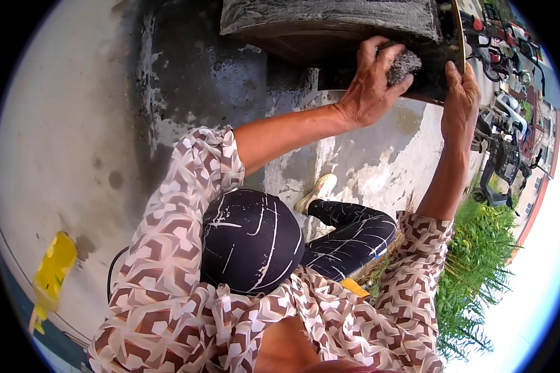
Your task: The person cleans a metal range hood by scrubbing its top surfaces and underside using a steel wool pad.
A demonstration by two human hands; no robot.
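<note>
My left hand [376, 81] is closed around a grey steel wool scrubber [404, 67], with the thumb below it and the fingers above. The scrubber is against or very near the dark inner face of a large box-like piece [330, 28]. That piece has a wet, grey-smeared curved side and a thin, light-edged flat panel at its right; its exact kind I cannot make out. On the panel's lower edge, my right hand [462, 102] grips with thumb and fingers. The top of the piece runs out of view.
Wet, stained concrete [379, 149] lies beneath, darker at upper left. My bent knees [252, 242] and a pale shoe [317, 193] are below the piece. Parked scooters [507, 146] and green plants [473, 273] stand at right. A yellow item [55, 270] lies at left.
</note>
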